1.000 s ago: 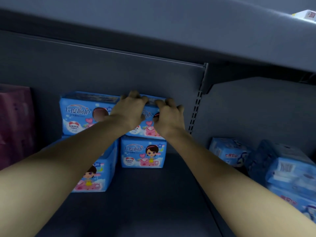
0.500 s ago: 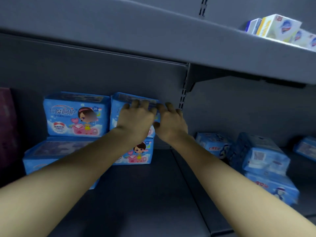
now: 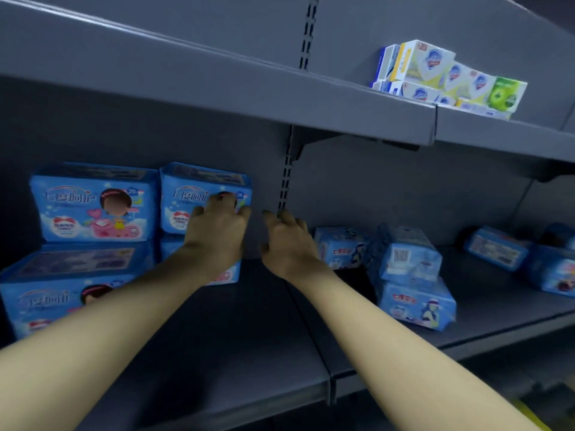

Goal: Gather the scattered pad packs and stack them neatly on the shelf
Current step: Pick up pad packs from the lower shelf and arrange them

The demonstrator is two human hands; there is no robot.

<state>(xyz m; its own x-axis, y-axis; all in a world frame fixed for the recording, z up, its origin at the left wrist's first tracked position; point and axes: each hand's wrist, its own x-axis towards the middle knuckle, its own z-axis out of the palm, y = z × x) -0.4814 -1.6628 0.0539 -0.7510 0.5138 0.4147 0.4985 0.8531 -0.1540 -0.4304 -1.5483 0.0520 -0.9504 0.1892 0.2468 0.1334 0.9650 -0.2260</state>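
Observation:
Blue pad packs stand stacked at the left of the grey shelf (image 3: 217,337). The upper right pack of the stack (image 3: 186,200) sits on a lower pack (image 3: 228,275), next to another upright pack (image 3: 90,203). My left hand (image 3: 217,228) rests on the front of that upper right pack with its fingers against it. My right hand (image 3: 287,244) hovers just right of the stack with loosely curled fingers and holds nothing. Scattered packs lie to the right: one small pack (image 3: 339,247), a tilted pack (image 3: 407,253) on top of another (image 3: 417,303).
More loose blue packs (image 3: 497,248) lie at the far right of the shelf. A flat pack (image 3: 62,284) lies at the lower left. Soap boxes (image 3: 448,79) stand on the shelf above. A slotted upright (image 3: 284,181) divides the back panels.
My right hand has come off the upper right pack and moved right. My left hand stays on the pack. The view has turned right, showing more scattered packs.

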